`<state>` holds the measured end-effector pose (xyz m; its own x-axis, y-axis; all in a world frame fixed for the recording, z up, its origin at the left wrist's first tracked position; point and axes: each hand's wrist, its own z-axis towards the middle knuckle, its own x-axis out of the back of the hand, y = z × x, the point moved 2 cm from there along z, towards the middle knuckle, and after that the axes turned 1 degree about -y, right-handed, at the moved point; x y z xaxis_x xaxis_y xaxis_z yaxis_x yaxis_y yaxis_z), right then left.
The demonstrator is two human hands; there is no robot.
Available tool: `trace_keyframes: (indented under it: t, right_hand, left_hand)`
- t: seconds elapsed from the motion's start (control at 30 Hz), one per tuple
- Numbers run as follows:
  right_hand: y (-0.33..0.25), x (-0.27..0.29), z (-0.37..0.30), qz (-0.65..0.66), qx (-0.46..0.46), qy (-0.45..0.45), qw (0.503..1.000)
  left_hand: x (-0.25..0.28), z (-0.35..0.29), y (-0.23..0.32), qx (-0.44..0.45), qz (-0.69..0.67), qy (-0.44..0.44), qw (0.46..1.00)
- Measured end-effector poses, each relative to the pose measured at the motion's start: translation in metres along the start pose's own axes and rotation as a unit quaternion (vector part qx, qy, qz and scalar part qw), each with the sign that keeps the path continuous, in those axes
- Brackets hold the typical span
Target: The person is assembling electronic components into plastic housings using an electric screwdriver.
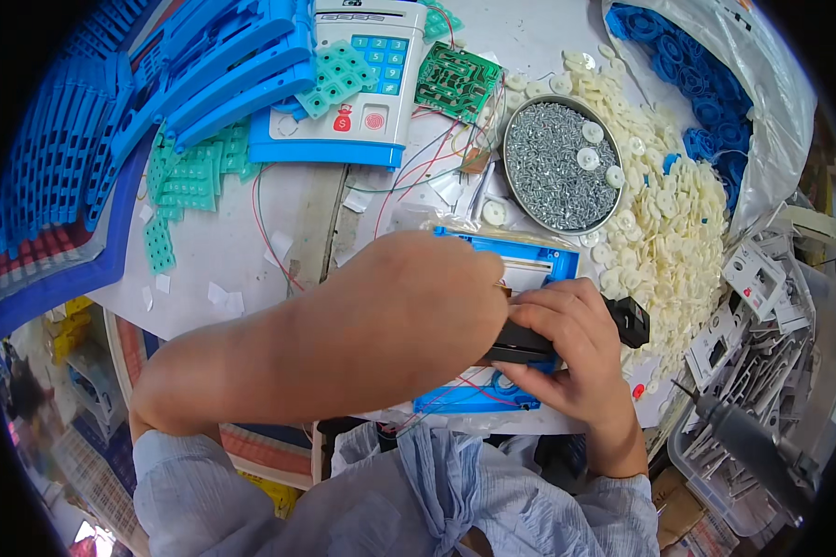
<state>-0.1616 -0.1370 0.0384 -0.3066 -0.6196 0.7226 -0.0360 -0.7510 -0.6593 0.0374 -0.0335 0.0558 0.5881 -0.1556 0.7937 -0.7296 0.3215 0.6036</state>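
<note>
A blue-framed white plastic panel (559, 265) lies on the table in front of me, largely covered by my hands. On it rests a black plastic part (522, 349), with red wires near its lower edge. My right hand (581, 353) grips this part from the right, thumb at the near side and fingers over the top. From the left, my left hand (441, 302) reaches across the panel beside the right fingertips. Its fingers look curled inward, but its own back hides them and whatever they hold.
Behind the panel stands a round tin of screws (562, 167) beside heaped cream plastic discs (673, 232). A green circuit board (455, 82), a toy safe front (344, 135) and stacked blue frames (214, 79) lie farther back. An electric screwdriver (748, 432) is at right.
</note>
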Motion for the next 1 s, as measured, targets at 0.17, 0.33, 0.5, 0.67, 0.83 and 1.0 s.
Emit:
trace_keyframes:
  t: [0.17, 0.33, 0.5, 0.67, 0.83, 1.0]
  right_hand:
    - [-0.001, 0.0, 0.002, 0.005, -0.003, -0.014, 1.0]
    - [-0.003, -0.002, 0.005, -0.023, -0.009, -0.062, 0.998]
    - [-0.011, 0.001, 0.011, -0.052, -0.015, -0.104, 0.993]
    - [-0.013, 0.0, 0.013, -0.066, -0.015, -0.123, 0.99]
    - [-0.014, 0.0, 0.014, -0.069, -0.01, -0.129, 0.989]
    - [-0.012, 0.0, 0.014, -0.067, -0.012, -0.134, 0.989]
  left_hand:
    - [-0.012, -0.021, 0.013, 0.108, -0.124, 0.044, 0.985]
    - [-0.02, -0.025, 0.022, 0.139, -0.139, 0.094, 0.976]
    - [-0.019, -0.023, 0.019, 0.162, -0.191, 0.098, 0.963]
    - [-0.016, -0.016, -0.001, 0.157, -0.21, 0.057, 0.963]
    - [-0.015, -0.003, -0.013, 0.137, -0.157, 0.053, 0.977]
    - [-0.013, 0.009, -0.021, 0.138, -0.148, -0.029, 0.979]
